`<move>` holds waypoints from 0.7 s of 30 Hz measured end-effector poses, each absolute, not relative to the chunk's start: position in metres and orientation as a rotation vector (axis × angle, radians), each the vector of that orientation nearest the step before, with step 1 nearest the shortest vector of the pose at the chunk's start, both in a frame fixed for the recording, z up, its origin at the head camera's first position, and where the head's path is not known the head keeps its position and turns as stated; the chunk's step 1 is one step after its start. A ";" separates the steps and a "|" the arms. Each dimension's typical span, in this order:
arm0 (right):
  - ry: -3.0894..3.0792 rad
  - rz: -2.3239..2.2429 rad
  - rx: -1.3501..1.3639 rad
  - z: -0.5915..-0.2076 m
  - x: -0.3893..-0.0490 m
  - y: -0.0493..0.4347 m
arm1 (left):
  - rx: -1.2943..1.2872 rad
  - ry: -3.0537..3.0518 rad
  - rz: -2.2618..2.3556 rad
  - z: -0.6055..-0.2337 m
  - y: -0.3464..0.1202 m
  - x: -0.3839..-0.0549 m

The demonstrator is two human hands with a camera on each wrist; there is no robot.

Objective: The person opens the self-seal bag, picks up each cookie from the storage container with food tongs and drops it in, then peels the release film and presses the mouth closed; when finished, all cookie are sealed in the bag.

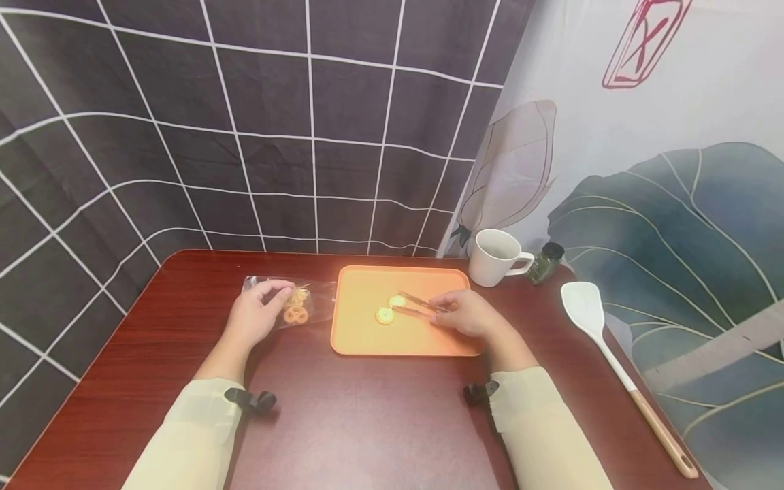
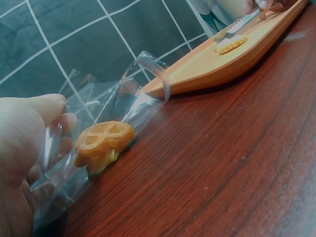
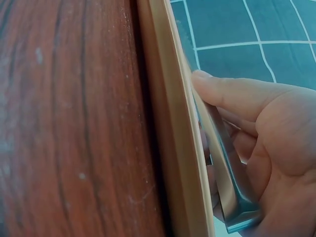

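Observation:
My left hand (image 1: 260,309) holds the edge of a clear plastic bag (image 1: 321,292) left of the tray, thumb on top and fingertips behind the film. Inside the bag lie a pretzel-shaped cookie (image 2: 106,136) and paler pieces (image 1: 298,297). My right hand (image 1: 468,313) grips metal tongs (image 3: 224,163) between thumb and fingers, over the orange tray (image 1: 361,340). The tongs' two arms are spread, their tips pointing left at the round cookies. One round cookie (image 1: 384,316) lies nearer me; a second cookie (image 1: 397,301) sits just behind, between the tong tips in the head view.
A white mug (image 1: 493,258) stands behind the tray's right corner, with a small dark-lidded jar (image 1: 545,264) beside it. A white spatula (image 1: 584,309) with a wooden handle lies along the table's right edge. Grid-patterned cloth (image 1: 343,170) hangs behind the table (image 1: 361,422).

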State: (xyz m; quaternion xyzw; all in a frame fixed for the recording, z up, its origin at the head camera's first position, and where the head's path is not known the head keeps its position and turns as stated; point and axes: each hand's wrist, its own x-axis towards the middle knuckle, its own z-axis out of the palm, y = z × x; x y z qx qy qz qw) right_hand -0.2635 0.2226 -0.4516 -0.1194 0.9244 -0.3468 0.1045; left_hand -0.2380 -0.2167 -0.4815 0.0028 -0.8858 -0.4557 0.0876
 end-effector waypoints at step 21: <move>2.766 -0.989 -0.340 -0.451 -0.266 0.226 | 0.018 -2.635 -1.359 -0.482 -0.216 -0.238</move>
